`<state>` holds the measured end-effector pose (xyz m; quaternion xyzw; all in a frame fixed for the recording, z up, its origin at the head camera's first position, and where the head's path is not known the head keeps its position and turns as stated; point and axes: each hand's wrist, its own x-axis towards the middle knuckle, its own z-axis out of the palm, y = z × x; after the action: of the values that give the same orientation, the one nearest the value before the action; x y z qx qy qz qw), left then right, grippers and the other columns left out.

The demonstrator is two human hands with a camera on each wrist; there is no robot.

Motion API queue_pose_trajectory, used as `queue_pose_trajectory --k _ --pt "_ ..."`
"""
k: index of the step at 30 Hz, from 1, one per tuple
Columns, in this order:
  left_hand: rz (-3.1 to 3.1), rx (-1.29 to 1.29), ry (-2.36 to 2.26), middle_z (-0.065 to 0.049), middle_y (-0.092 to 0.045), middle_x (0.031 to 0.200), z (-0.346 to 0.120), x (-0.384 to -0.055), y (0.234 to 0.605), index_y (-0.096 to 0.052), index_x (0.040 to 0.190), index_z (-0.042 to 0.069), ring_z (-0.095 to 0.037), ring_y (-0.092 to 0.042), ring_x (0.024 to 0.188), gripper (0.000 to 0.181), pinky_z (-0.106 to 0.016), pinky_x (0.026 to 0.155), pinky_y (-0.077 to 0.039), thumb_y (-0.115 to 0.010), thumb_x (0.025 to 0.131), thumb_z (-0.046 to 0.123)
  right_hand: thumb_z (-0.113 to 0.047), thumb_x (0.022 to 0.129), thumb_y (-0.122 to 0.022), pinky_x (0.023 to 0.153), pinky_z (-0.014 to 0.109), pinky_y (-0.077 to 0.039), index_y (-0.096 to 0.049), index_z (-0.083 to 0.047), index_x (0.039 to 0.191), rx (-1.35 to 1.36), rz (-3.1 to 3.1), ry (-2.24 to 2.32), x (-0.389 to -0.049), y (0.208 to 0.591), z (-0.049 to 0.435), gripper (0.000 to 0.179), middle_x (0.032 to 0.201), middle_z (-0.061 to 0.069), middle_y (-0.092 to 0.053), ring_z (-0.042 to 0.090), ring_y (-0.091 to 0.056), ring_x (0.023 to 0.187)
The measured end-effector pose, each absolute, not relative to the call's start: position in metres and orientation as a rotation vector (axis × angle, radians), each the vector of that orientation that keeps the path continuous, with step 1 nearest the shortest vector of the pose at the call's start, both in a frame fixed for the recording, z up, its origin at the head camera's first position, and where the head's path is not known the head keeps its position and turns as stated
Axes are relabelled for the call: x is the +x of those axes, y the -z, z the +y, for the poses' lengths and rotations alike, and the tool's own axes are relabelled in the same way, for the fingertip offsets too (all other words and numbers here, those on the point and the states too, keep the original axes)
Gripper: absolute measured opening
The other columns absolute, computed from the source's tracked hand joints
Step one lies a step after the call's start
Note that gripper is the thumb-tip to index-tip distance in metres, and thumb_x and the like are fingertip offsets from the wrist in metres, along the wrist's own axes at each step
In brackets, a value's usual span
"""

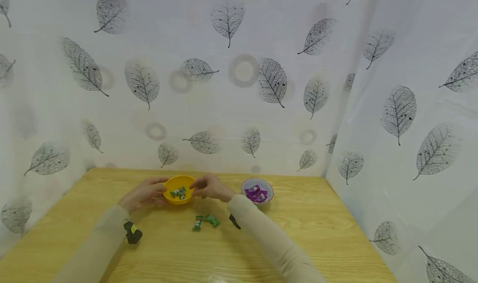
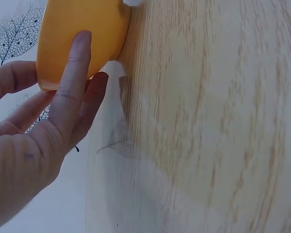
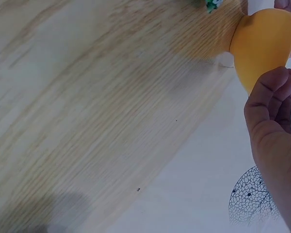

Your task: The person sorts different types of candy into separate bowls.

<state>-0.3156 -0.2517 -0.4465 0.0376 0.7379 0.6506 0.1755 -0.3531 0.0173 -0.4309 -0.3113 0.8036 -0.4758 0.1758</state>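
A yellow bowl (image 1: pixel 172 199) with several green-wrapped candies (image 1: pixel 178 193) inside is between the two hands toward the back of the table. My left hand (image 1: pixel 147 191) holds its left side; in the left wrist view one finger (image 2: pixel 76 63) lies along the outer wall and another reaches the rim. From the right, my right hand (image 1: pixel 213 187) pinches the bowl at its rim, its fingers bent in the right wrist view. Two more green-wrapped candies (image 1: pixel 212 220) lie on the table in front of the bowl.
A pale patterned bowl (image 1: pixel 269 197) holding purple-wrapped candies (image 1: pixel 257 193) stands right of the right hand. The wooden table (image 1: pixel 306 233) meets white leaf-print sheets (image 1: pixel 239 108) at the back and sides.
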Motion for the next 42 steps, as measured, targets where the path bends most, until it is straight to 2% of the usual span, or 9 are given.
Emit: queue_pose_trajectory --k 6,10,16,23,28,33,37,42 --pt "2.096 0.109 -1.845 -0.036 -0.03 0.149 -0.256 -0.315 0.446 -0.021 0.151 -0.008 -0.021 -0.061 0.109 0.059 -0.039 0.09 -0.057 -0.045 0.1 0.009 -0.01 0.089 -0.07 0.078 0.046 -0.058 -0.069 0.001 0.115 -0.905 2.242 1.373 -0.353 0.433 0.024 0.028 0.104 0.013 -0.073 0.043 -0.066 0.096" --pt "2.094 0.128 -1.841 -0.038 -0.03 0.148 -0.257 -0.317 0.447 -0.019 0.151 -0.009 -0.022 -0.061 0.109 0.06 -0.041 0.09 -0.056 -0.046 0.1 0.009 -0.009 0.09 -0.068 0.077 0.044 -0.058 -0.068 0.001 0.117 -0.907 2.235 1.384 -0.351 0.433 0.029 0.029 0.11 0.015 -0.072 0.043 -0.065 0.098" --pt "2.094 0.111 -1.846 -0.037 -0.034 0.147 -0.256 -0.317 0.449 -0.022 0.151 -0.009 -0.021 -0.062 0.107 0.06 -0.041 0.089 -0.057 -0.047 0.099 0.009 -0.011 0.091 -0.068 0.082 0.049 -0.057 -0.068 0.0 0.118 -0.863 2.245 1.384 -0.348 0.434 0.036 0.029 0.113 0.014 -0.07 0.04 -0.066 0.101" --pt "2.105 0.129 -1.839 -0.037 -0.034 0.147 -0.255 -0.316 0.447 -0.02 0.15 -0.01 -0.02 -0.062 0.107 0.06 -0.039 0.088 -0.057 -0.046 0.099 0.01 -0.013 0.09 -0.07 0.076 0.033 -0.059 -0.068 0.0 0.117 -0.829 2.258 1.362 -0.348 0.437 0.045 0.03 0.11 0.01 -0.072 0.031 -0.068 0.097" --pt "2.1 0.13 -1.836 -0.038 -0.035 0.146 -0.254 -0.316 0.449 -0.02 0.151 -0.009 -0.021 -0.063 0.106 0.061 -0.04 0.088 -0.057 -0.046 0.099 0.009 -0.013 0.09 -0.069 0.078 0.034 -0.059 -0.066 0.002 0.12 -0.824 2.215 1.381 -0.345 0.44 0.049 0.033 0.107 0.007 -0.073 0.023 -0.069 0.092" --pt "2.091 0.134 -1.846 -0.038 -0.035 0.145 -0.254 -0.316 0.45 -0.019 0.151 -0.01 -0.021 -0.063 0.107 0.061 -0.042 0.09 -0.057 -0.046 0.1 0.009 -0.012 0.09 -0.07 0.075 0.03 -0.058 -0.067 0.003 0.118 -0.858 2.208 1.363 -0.345 0.443 0.054 0.032 0.112 0.014 -0.072 0.015 -0.068 0.087" --pt "2.099 0.121 -1.845 -0.037 -0.039 0.144 -0.255 -0.317 0.449 -0.021 0.151 -0.009 -0.022 -0.064 0.105 0.061 -0.042 0.089 -0.057 -0.048 0.099 0.009 -0.012 0.089 -0.07 0.074 0.033 -0.059 -0.069 0.003 0.115 -0.874 2.222 1.334 -0.345 0.447 0.06 0.03 0.111 0.015 -0.072 0.019 -0.068 0.083" --pt "2.096 0.12 -1.844 -0.038 -0.035 0.146 -0.255 -0.316 0.448 -0.02 0.15 -0.01 -0.024 -0.063 0.108 0.061 -0.042 0.09 -0.057 -0.047 0.099 0.008 -0.012 0.089 -0.071 0.071 0.035 -0.059 -0.071 0.001 0.111 -0.872 2.24 1.297 -0.342 0.45 0.068 0.026 0.101 0.007 -0.075 0.024 -0.068 0.077"
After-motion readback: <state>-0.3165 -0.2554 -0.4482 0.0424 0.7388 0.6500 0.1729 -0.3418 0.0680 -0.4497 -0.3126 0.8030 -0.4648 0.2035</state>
